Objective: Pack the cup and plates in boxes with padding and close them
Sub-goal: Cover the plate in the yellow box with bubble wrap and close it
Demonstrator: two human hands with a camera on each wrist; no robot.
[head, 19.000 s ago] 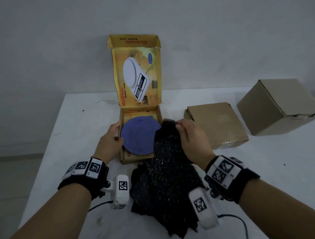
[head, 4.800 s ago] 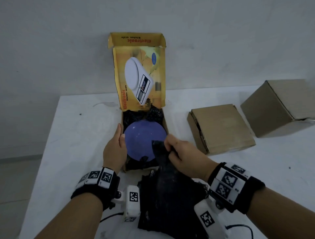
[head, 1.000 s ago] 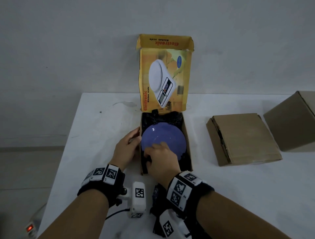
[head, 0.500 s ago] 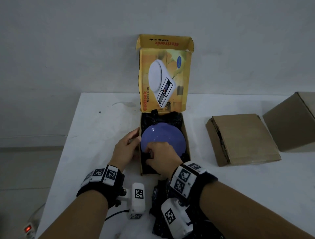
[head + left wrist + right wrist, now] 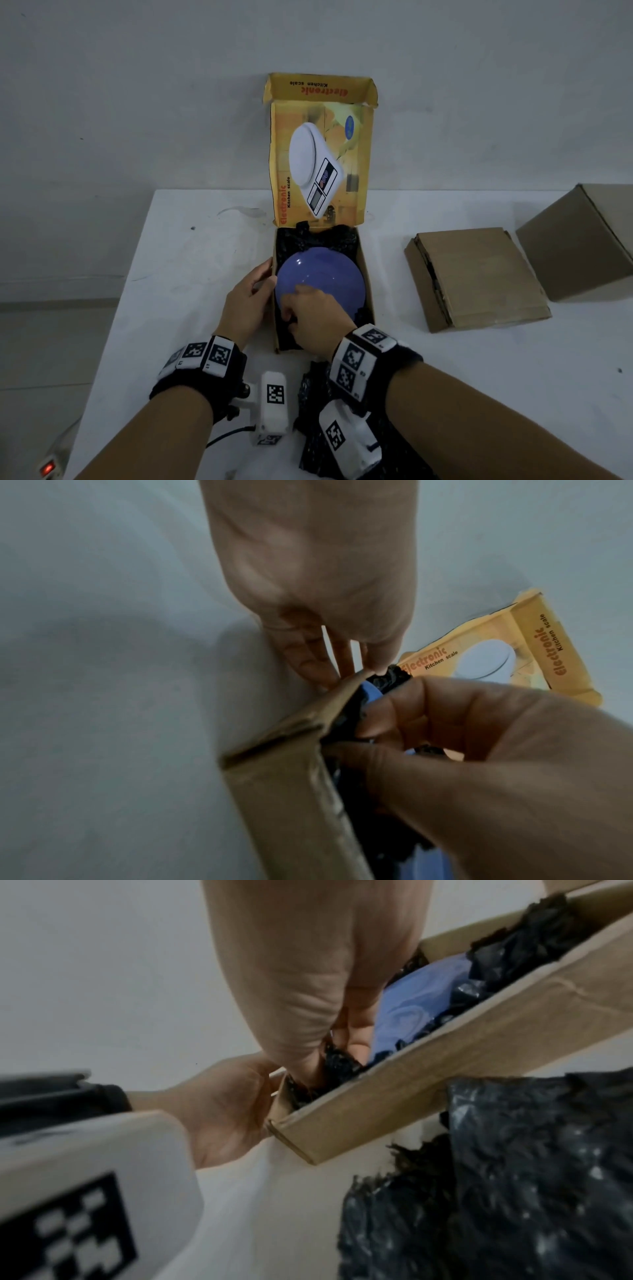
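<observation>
An open yellow box (image 5: 365,274) stands on the white table with its lid upright. A blue plate (image 5: 325,270) lies inside on black padding (image 5: 315,236) that shows around its rim. My left hand (image 5: 250,298) rests with straight fingers against the outside of the box's left wall (image 5: 291,791). My right hand (image 5: 305,315) reaches into the near left corner and pinches black padding (image 5: 339,1064) beside the plate (image 5: 411,1010). In the left wrist view its thumb and fingers (image 5: 394,718) curl round that padding. A loose black padding sheet (image 5: 514,1177) lies on the table below my right wrist.
A flat brown cardboard box (image 5: 479,274) lies shut to the right, and a taller brown box (image 5: 589,240) stands beyond it. A power strip with a red light (image 5: 48,467) sits off the table's left edge. A grey wall stands behind.
My right hand has slid slightly along the plate's near edge into the box's near left corner with padding in its fingers. My left hand stays on the box wall.
</observation>
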